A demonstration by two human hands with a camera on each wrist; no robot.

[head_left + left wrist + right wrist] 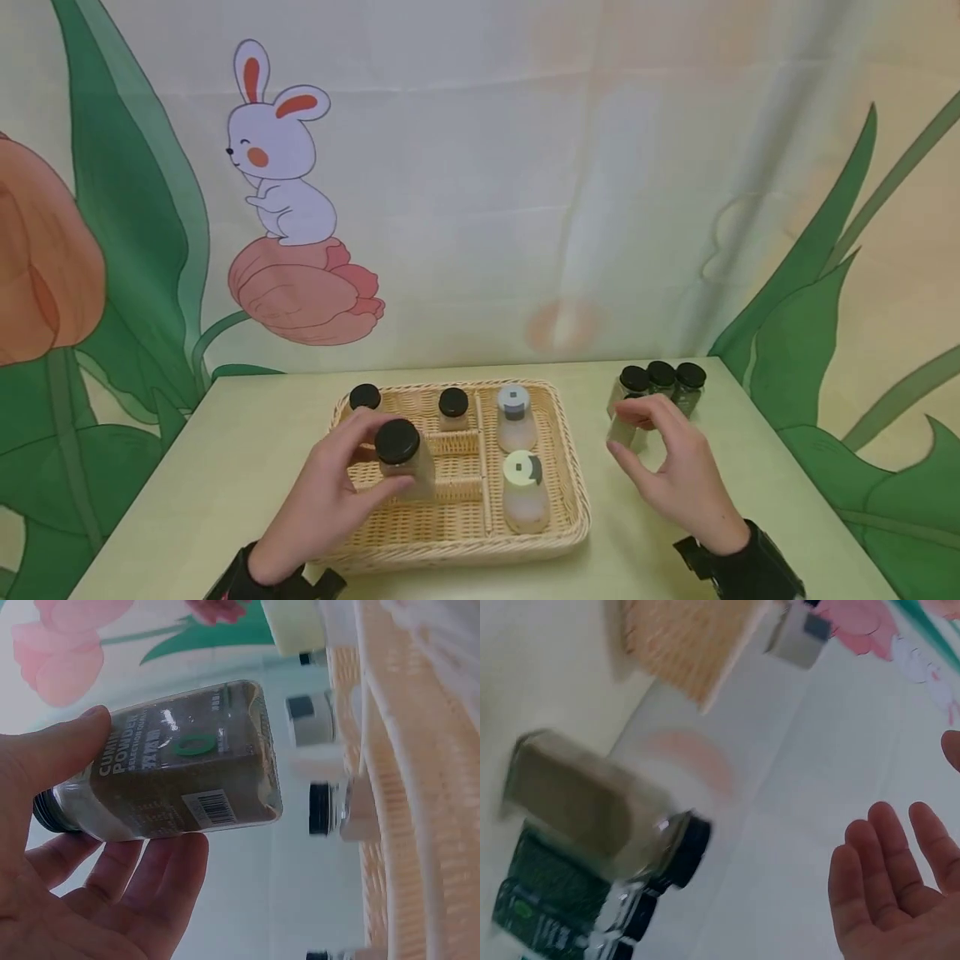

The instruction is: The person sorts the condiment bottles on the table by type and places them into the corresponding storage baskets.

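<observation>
My left hand [330, 487] grips a clear jar of cumin powder [187, 761] with a black lid, thumb on one side and fingers on the other. In the head view this jar overlaps the woven basket [450, 554], its lid uppermost. The right hand [675, 471] is beside a small group of black-lidded jars on the right of the table, thumb and fingers spread. Its fingers [889, 859] stand apart from the jars in the right wrist view. Nearest it there is a jar of brown powder [585, 802]; jars with dark green contents [551, 885] stand beside that one.
Dividers split the basket into compartments. Black-lidded jars stand at its back left [364, 397] and back middle [453, 408]. Its right compartment holds a grey-and-white-lidded shaker [516, 421] and a cream-lidded one [525, 496]. Behind the table [225, 467] hangs a printed curtain [465, 167].
</observation>
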